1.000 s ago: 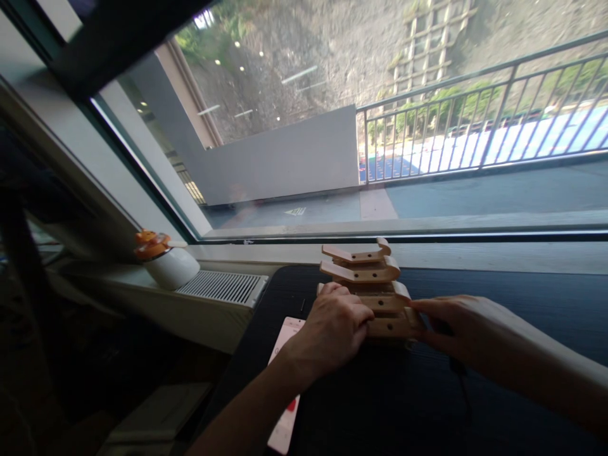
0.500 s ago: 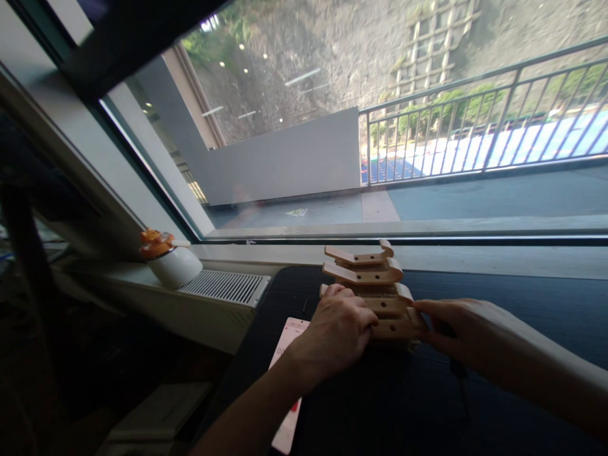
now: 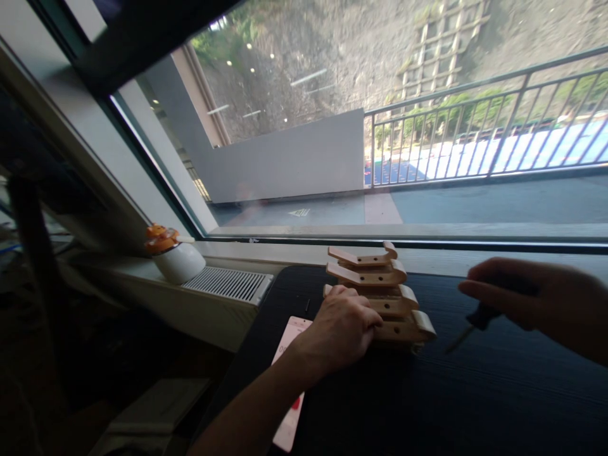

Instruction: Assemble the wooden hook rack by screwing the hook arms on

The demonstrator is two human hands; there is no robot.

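Note:
A light wooden piece with several stepped, curved slats and dark holes stands on the black table. My left hand is closed around its left end, fingers over the front slats. To the right, apart from the wood, my right hand is wrapped round the dark handle of a screwdriver. Its thin shaft points down and left toward the table, slightly blurred. Near my left hand lies a small dark screw.
A phone with a lit screen lies partly under my left forearm. Left of the table, a white pot-like object with an orange top stands beside a vent grille. The window sill runs along the table's back edge.
My right hand has left the right end of the wooden piece and moved right, taking up the screwdriver from the table. My left hand keeps its hold.

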